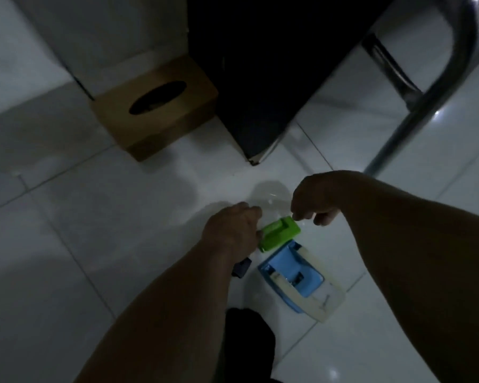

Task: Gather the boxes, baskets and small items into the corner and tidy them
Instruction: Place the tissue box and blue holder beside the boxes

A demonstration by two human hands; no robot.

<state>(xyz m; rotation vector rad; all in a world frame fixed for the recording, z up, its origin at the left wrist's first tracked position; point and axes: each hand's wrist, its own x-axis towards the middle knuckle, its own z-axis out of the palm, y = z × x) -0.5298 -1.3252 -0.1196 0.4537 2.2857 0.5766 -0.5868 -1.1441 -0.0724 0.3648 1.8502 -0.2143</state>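
Left hand (230, 230) gripped the green item (280, 235) at its left end, right hand (313, 201) pinched its far corner. It sat mid-floor (122, 205), just beside blue punch (291, 275); tissue box (155, 106) well apart.

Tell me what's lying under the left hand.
A small dark object pokes out below the left hand, and a green plastic piece extends from beneath it. The hand covers the rest of both, so those parts cannot be seen.

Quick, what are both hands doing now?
Left hand: grips the small green plastic box by its end.
Right hand: fingers curled at its far corner; grip cannot be told.
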